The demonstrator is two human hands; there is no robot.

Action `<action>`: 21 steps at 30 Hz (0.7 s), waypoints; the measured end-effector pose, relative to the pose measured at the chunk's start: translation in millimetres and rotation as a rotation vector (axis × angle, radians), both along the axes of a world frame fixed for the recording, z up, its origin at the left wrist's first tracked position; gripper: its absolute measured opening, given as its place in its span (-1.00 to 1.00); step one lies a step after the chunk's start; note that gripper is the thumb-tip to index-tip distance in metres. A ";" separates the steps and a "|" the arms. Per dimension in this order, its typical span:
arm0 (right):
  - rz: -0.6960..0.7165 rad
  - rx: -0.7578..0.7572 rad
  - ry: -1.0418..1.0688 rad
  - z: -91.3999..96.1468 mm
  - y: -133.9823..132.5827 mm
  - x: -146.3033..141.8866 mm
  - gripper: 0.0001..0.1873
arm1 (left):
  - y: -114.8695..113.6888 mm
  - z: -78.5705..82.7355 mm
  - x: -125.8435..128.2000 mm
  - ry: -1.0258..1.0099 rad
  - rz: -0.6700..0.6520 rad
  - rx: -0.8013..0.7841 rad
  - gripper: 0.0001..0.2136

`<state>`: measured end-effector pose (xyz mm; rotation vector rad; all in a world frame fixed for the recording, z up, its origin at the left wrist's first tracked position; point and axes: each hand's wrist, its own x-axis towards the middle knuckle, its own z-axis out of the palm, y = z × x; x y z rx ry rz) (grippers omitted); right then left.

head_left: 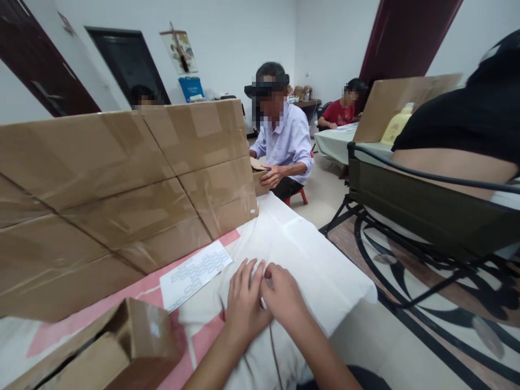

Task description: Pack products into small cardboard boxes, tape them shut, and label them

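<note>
Both hands meet at 6 o'clock on the tabletop (320, 254), which has a white cover. Right hand (284, 297) is curled shut, pinching a small white piece (262, 301) in the gap between the hands. Left hand (242, 304) has its fingers nearly straight against the same piece; thumb is hidden, so can't tell if it grips or only steadies. A thin cable (273, 346) runs from the piece back to 6 o'clock, toward the body.

Sticker sheet (195, 273) lies flat at 10 o'clock of the hands, near but not touching. Open cardboard box (140, 336) sits at 8 o'clock. Taped cardboard wall (122, 189) spans 9 to 12. A person in a pale shirt (286, 146) works at 12 behind it; folding chair (410, 200) at 2.

My read: fine fingertip work on the cable end, mid-step, piece not released. Any next move needs a firm pinch, slack in the cable, and one hand free for the sheet
</note>
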<state>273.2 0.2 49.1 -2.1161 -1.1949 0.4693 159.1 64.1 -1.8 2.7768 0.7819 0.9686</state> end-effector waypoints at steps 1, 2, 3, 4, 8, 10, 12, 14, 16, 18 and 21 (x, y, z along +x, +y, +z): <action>-0.006 0.003 0.011 -1.6 2.1 1.1 -0.86 | 1.2 0.9 -0.7 0.001 -0.009 -0.013 -0.26; -0.009 0.009 0.027 -2.9 3.9 2.1 -0.86 | 2.5 1.7 -1.2 0.001 -0.022 -0.027 -0.26; -0.010 0.018 0.044 -4.0 5.2 3.1 -0.85 | 3.9 2.2 -1.7 0.000 -0.036 -0.042 -0.26; -0.010 0.025 0.056 -5.0 5.9 3.8 -0.84 | 5.2 2.4 -2.3 -0.004 -0.046 -0.056 -0.26; -0.013 0.046 0.073 -7.2 4.4 4.6 -0.76 | 9.9 0.4 -6.3 -0.047 -0.049 -0.152 -0.29; -0.021 0.072 0.113 -6.7 2.8 4.5 -0.72 | 12.6 -1.2 -9.4 -0.078 -0.071 -0.222 -0.35; -0.029 0.098 0.171 -5.3 1.9 4.6 -0.66 | 15.5 -2.2 -11.9 -0.124 -0.116 -0.298 -0.46; -0.024 0.116 0.221 -3.9 1.8 5.1 -0.58 | 18.1 -2.4 -12.8 -0.172 -0.141 -0.384 -0.59; -0.009 0.120 0.246 -3.9 2.1 5.5 -0.54 | 20.0 -1.9 -11.7 -0.208 -0.118 -0.462 -0.66; 0.004 0.123 0.261 -6.1 2.6 5.2 -0.54 | 20.9 -1.1 -9.5 -0.219 -0.092 -0.507 -0.68; 0.016 0.128 0.282 -12.0 3.7 3.5 -0.61 | 20.9 -0.9 -6.9 -0.237 -0.083 -0.514 -0.68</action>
